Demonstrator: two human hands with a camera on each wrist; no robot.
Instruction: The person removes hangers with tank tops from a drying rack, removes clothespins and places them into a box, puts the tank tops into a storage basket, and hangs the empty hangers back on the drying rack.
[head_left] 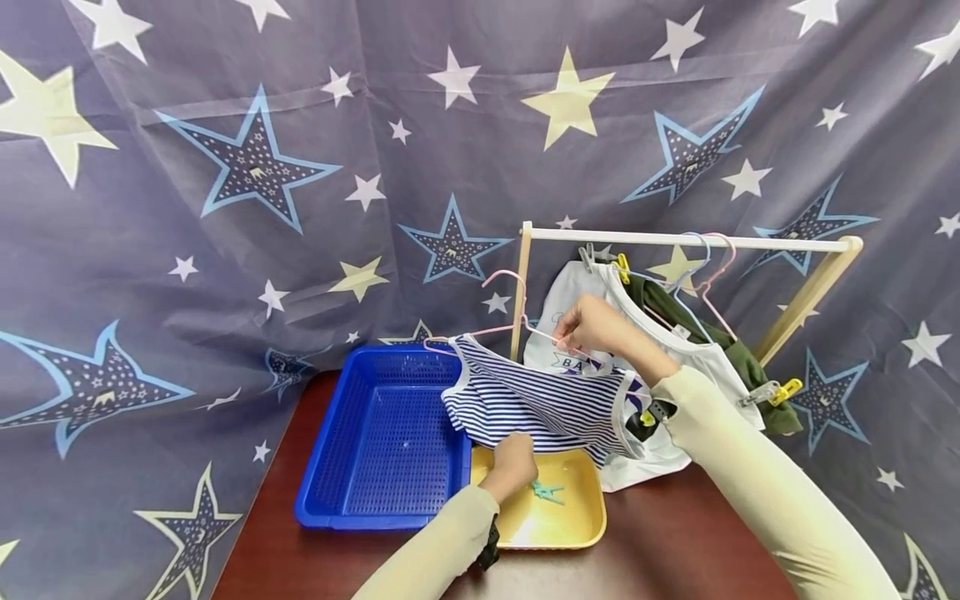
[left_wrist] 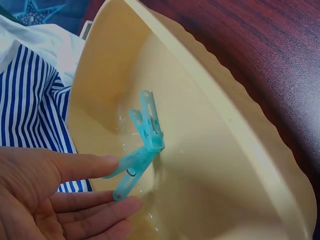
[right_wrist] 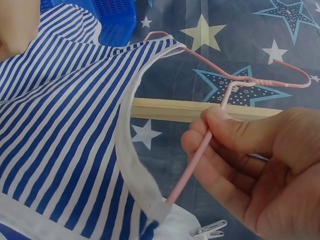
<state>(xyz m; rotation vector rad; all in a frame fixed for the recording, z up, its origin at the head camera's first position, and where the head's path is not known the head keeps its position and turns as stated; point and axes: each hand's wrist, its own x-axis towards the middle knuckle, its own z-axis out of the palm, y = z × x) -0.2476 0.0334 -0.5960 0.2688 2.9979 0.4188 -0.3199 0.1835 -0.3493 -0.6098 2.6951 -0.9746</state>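
Note:
A pink wire hanger (right_wrist: 192, 162) is pinched between the thumb and fingers of my right hand (right_wrist: 260, 165), just below its neck. From that hanger hangs a blue-and-white striped sleeveless top (head_left: 525, 396), tilted over the basins. My left hand (head_left: 513, 460) reaches into the yellow basin (head_left: 588, 508). In the left wrist view, its thumb and fingers lie on the two legs of a mint-green clothespin (left_wrist: 134, 167), pinching it. Another mint-green clothespin (left_wrist: 150, 120) touches it at the jaw end, inside the basin.
A blue plastic basket (head_left: 401, 442) stands left of the yellow basin. Behind, a rack with a white bar (head_left: 622, 237) bears a white garment (head_left: 570, 300) and a dark green garment (head_left: 742, 367) on hangers, with clips (head_left: 785, 392) attached. A starry curtain backs the table (head_left: 258, 533).

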